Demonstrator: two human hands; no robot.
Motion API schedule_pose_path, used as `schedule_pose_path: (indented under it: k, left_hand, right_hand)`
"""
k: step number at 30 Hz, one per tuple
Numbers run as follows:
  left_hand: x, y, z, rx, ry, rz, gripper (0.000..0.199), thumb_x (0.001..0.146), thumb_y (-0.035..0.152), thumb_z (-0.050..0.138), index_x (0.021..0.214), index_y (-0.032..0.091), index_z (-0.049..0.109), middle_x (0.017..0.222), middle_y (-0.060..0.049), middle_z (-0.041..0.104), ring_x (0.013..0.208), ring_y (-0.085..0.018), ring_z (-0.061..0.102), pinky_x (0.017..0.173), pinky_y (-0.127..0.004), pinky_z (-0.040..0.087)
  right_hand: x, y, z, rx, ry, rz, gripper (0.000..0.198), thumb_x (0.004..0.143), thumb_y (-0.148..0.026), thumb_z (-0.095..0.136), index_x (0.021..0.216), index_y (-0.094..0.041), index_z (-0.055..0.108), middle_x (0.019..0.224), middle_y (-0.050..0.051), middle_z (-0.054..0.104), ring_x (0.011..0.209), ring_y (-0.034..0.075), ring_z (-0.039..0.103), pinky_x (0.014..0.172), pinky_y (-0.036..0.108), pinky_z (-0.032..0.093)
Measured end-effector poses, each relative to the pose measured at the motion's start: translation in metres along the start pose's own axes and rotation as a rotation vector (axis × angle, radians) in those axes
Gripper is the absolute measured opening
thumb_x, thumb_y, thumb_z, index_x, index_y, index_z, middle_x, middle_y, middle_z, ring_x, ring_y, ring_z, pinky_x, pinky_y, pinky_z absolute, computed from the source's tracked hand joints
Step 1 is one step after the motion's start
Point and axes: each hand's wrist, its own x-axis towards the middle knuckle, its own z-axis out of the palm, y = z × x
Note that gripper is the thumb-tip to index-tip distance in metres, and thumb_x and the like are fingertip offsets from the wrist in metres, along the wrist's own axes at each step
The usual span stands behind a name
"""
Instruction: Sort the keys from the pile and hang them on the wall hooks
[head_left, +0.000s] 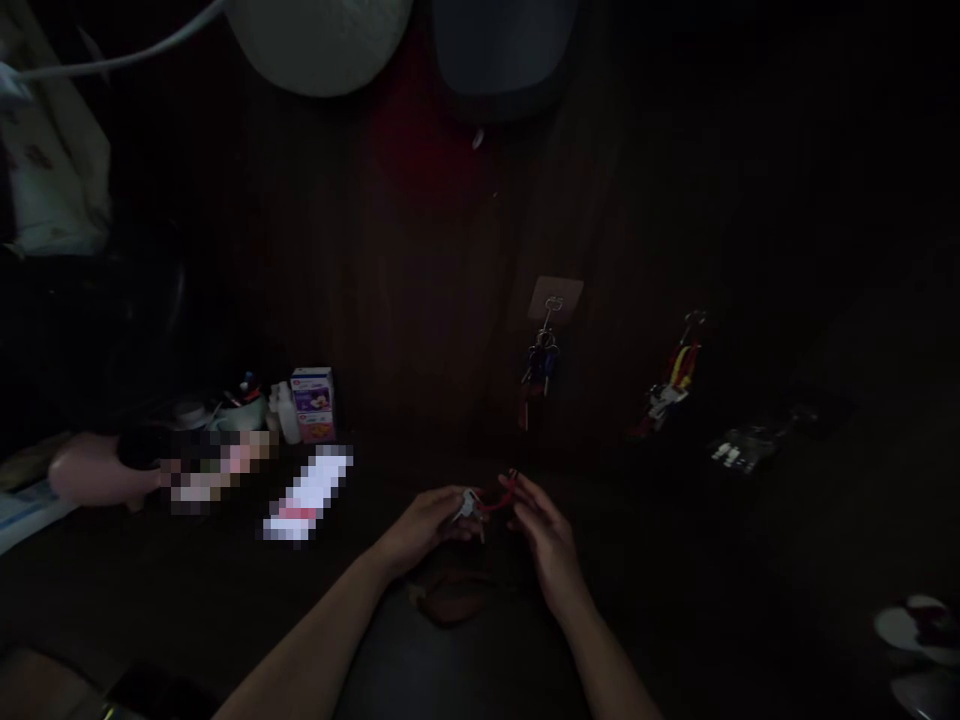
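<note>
My left hand (435, 520) is closed on a small bunch of keys (469, 503), silvery in the dim light. A red cord (495, 499) runs from the keys across to my right hand (546, 535), whose fingers pinch its far end. Both hands are close together, low in the middle of the view. Just below them lies a brownish strap-like loop (454, 598), too dark to make out well.
Keys (540, 365) hang from a wall hook, and a second bunch (667, 392) with red and yellow cords hangs to its right. At left are a lit phone (309, 496), small boxes (313, 405), white bottles (286, 412) and a pink hair dryer (101, 470).
</note>
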Motion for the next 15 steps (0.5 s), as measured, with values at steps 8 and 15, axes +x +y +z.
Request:
schedule_pose_path:
  k: [8, 15]
  left_hand:
    - [-0.0071, 0.0093, -0.0013, -0.244, -0.053, -0.083, 0.035, 0.081, 0.023, 0.060, 0.115, 0.013, 0.059, 0.107, -0.014, 0.066, 0.094, -0.021, 0.063, 0.085, -0.034, 0.042]
    - [-0.0088, 0.0099, -0.0021, -0.249, -0.102, -0.044, 0.043, 0.078, 0.013, 0.061, 0.121, 0.020, 0.054, 0.124, -0.012, 0.056, 0.114, -0.024, 0.053, 0.092, -0.035, 0.038]
  right_hand:
    - [0.0024, 0.0049, 0.0025, -0.054, 0.062, 0.050, 0.037, 0.063, -0.038, 0.070, 0.097, -0.023, 0.067, 0.100, 0.008, 0.070, 0.084, 0.023, 0.064, 0.058, 0.028, 0.047]
    - [0.0028, 0.0060, 0.0021, -0.041, 0.097, 0.039, 0.034, 0.061, -0.036, 0.070, 0.091, -0.021, 0.068, 0.089, 0.006, 0.070, 0.070, 0.018, 0.062, 0.052, 0.025, 0.044]
